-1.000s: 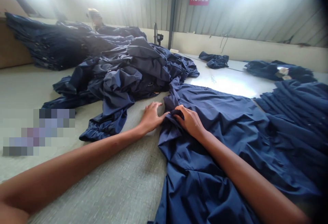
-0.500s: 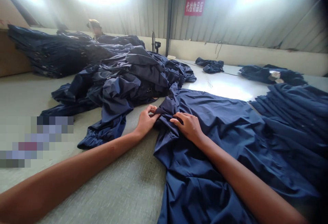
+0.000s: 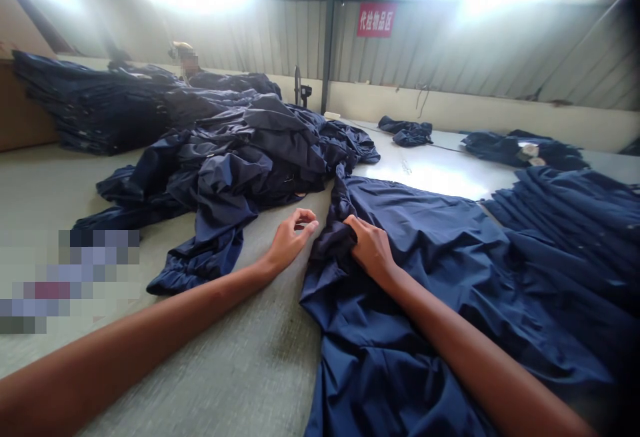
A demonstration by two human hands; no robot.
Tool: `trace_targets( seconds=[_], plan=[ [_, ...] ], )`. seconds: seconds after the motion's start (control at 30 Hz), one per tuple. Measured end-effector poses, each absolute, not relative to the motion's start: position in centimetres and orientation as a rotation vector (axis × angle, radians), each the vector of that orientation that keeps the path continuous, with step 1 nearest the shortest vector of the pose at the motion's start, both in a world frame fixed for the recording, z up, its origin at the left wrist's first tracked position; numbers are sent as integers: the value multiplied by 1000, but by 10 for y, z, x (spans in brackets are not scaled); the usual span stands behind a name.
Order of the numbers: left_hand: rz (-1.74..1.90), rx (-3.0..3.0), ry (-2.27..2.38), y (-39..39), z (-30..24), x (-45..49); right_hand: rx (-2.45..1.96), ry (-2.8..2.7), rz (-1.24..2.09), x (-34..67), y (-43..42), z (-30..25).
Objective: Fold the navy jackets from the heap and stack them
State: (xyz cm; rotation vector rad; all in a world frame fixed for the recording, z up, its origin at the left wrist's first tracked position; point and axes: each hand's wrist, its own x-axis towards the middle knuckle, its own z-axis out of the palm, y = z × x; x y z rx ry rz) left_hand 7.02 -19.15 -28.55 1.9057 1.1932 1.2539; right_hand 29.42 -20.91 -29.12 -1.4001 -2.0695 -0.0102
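A navy blue garment [image 3: 425,270] lies spread on the grey table [image 3: 240,357] in front of me. My right hand [image 3: 370,247] rests on its left edge, fingers curled round a bunched fold of the cloth. My left hand [image 3: 290,240] lies on the bare table just left of that fold. Its thumb and forefinger are pinched together with nothing visible between them, and it is apart from the garment.
A heap of crumpled navy garments [image 3: 240,150] lies beyond my hands. Folded stacks sit at the far left [image 3: 85,104] and at the right [image 3: 575,217]. Smaller piles lie at the back [image 3: 406,132]. A person [image 3: 183,57] is behind the heap. A red sign [image 3: 376,19] hangs on the wall.
My left hand has let go of the garment's edge and drawn slightly left onto the table. My right hand has closed tighter on the bunched fold.
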Motion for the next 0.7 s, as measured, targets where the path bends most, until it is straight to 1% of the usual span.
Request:
trace_targets(
  seconds=[0.1,0.2,0.27,0.4,0.57,0.7],
  plan=[
    [1063,2077,1297,-184,-293,73,-1378,-1993,31,295,-210,-291],
    [872,2249,1245,-182,-297,76,-1343,-1981,56,296,-210,-291],
    [843,2204,1183,-183,-295,76,-1312,-2002,68,295,-209,-291],
    [944,1999,1140,-184,-288,72,-1295,-2004,65,295,-206,-293],
    [1252,1780,1371,-177,-288,61,-1340,-2025,58,292,-205,-295],
    [1444,1655,1354,-179,-289,60,-1331,-2058,64,290,-207,-293]
  ],
)
